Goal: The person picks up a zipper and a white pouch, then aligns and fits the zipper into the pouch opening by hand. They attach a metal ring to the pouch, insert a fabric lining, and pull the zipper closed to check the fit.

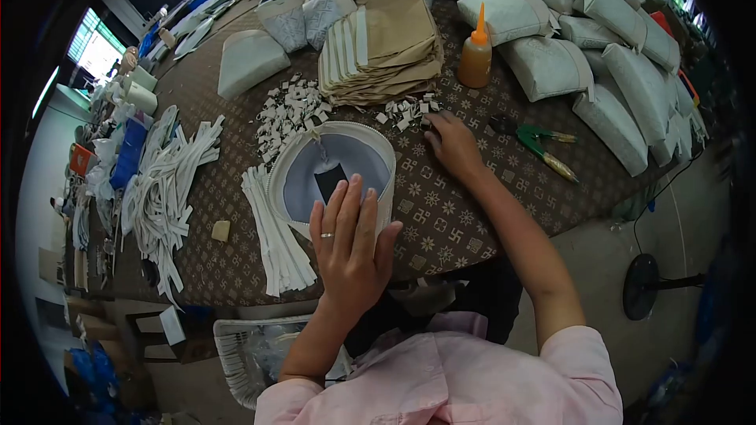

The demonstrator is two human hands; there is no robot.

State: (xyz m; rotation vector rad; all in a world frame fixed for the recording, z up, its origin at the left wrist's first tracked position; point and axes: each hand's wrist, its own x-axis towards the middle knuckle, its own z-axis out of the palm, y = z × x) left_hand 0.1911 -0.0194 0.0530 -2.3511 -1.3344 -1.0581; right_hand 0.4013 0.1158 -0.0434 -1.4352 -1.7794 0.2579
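A round white cap-like piece (385, 152) lies with its blue-grey lining (303, 177) facing up. Inside it is a small black rectangle (329, 182). My left hand (346, 240) rests flat over the near side of the piece, fingers stretched out, their tips touching or just covering the black rectangle's lower end. My right hand (454, 145) is on the table to the right, thumb apart from the bent fingers. Its fingertips are at the edge of a small pile of white tags (403, 115); nothing shows in them.
A larger heap of white tags (291, 114) and stacked brown-and-white flat pieces (382, 47) lie behind. Right are a glue bottle (475, 59), green-handled pliers (543, 145) and finished-looking white pieces (543, 67). White strips (276, 236) and a yellowish block (221, 230) lie left.
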